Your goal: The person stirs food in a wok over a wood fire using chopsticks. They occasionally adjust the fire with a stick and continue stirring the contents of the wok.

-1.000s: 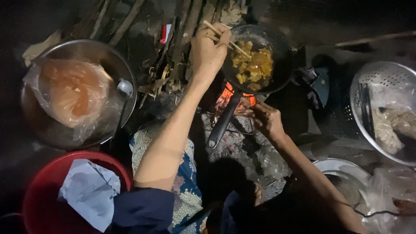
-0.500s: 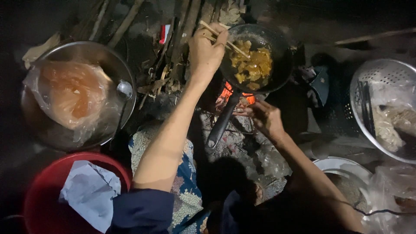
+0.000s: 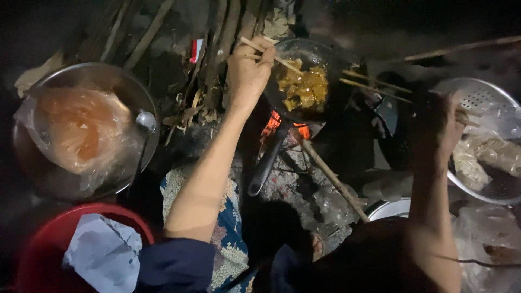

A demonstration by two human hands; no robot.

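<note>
A black frying pan (image 3: 325, 57) with yellow food (image 3: 301, 87) sits over a small fire (image 3: 282, 125), its handle (image 3: 266, 163) pointing toward me. My left hand (image 3: 247, 70) is at the pan's left rim, closed on a pair of wooden chopsticks (image 3: 277, 56) whose tips reach into the food. My right hand (image 3: 439, 125) is raised to the right of the pan, at the edge of a metal colander (image 3: 480, 95). It grips a second, long pair of chopsticks (image 3: 374, 84) pointing left toward the pan.
A firewood stick (image 3: 334, 182) runs from the fire toward me. At left is a metal bowl (image 3: 127, 87) holding a plastic bag of orange liquid (image 3: 81, 130) and a ladle (image 3: 144, 122). A red basin (image 3: 38, 255) with crumpled paper (image 3: 100, 252) is lower left. Bagged noodles (image 3: 488, 154) lie in the colander.
My right hand left the firewood below the pan, moved right and up, and now holds long chopsticks by the colander. My left hand stays at the pan.
</note>
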